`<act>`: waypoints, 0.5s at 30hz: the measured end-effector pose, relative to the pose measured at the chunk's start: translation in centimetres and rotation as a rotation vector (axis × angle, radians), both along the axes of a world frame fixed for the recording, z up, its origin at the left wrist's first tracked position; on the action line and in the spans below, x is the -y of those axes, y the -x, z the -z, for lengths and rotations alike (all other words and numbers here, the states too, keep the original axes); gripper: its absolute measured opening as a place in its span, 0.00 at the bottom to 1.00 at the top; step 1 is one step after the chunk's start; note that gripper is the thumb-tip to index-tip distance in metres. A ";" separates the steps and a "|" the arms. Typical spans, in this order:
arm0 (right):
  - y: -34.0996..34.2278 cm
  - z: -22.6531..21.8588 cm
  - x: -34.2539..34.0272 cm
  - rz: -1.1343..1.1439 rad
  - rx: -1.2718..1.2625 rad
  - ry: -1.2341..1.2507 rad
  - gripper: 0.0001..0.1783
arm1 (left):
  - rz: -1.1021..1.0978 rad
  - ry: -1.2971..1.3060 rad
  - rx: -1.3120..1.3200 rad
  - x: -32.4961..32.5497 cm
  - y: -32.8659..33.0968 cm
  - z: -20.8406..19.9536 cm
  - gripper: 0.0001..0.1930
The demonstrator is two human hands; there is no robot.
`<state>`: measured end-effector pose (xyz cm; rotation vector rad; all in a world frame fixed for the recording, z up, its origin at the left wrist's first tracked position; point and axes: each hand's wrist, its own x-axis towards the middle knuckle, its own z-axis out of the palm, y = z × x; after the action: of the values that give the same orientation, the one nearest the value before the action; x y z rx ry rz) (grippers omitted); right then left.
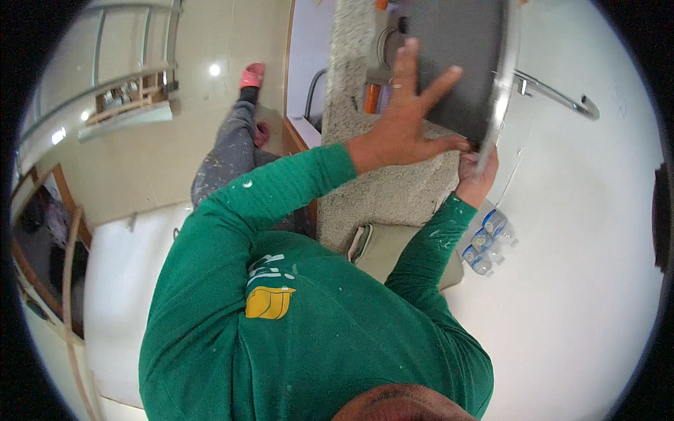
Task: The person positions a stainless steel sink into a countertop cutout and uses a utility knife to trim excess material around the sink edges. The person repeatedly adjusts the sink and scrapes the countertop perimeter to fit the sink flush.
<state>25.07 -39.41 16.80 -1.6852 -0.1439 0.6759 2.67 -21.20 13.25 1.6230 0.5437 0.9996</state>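
Note:
A dark flat panel [467, 67] with a bright silver edge stands over a speckled grey counter [393, 186]. My left hand [404, 116], a ring on one finger, is spread out at the panel's face, fingers pointing away from me and the thumb reaching toward its near corner. The frame does not settle how firmly it touches. At that near corner my right hand [479, 172] is closed round the silver edge. Its fingertips are partly hidden behind the panel. Paint marks dot both green sleeves.
A folded olive cloth [393, 249] lies by my right forearm. Several clear bottles with blue labels [488, 242] are right of it. A curved metal bar [562, 98] juts out beyond the panel. Far left are a metal frame [102, 42] and a wooden box of small items [130, 98].

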 end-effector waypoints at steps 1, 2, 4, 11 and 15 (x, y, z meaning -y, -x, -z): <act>-1.3 1.2 3.0 -0.249 0.426 0.276 0.20 | -0.014 0.017 0.012 0.3 -0.4 -0.4 0.56; -2.5 2.3 6.1 -0.356 0.809 0.447 0.20 | 0.024 0.067 0.036 0.5 -0.6 -1.1 0.55; -2.9 1.8 7.0 -0.409 0.960 0.504 0.20 | 0.083 0.148 0.083 0.9 -0.7 -2.1 0.52; -0.6 -0.6 4.3 0.057 0.299 0.245 0.19 | 0.183 0.223 0.364 1.0 -0.3 -1.3 0.40; 0.5 -1.9 4.4 0.094 0.308 0.266 0.18 | 0.231 0.227 0.448 1.0 -0.4 -1.1 0.40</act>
<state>24.55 -43.82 18.67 -2.0339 -0.1969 0.3728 3.03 -22.16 14.34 1.1802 0.1535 1.0441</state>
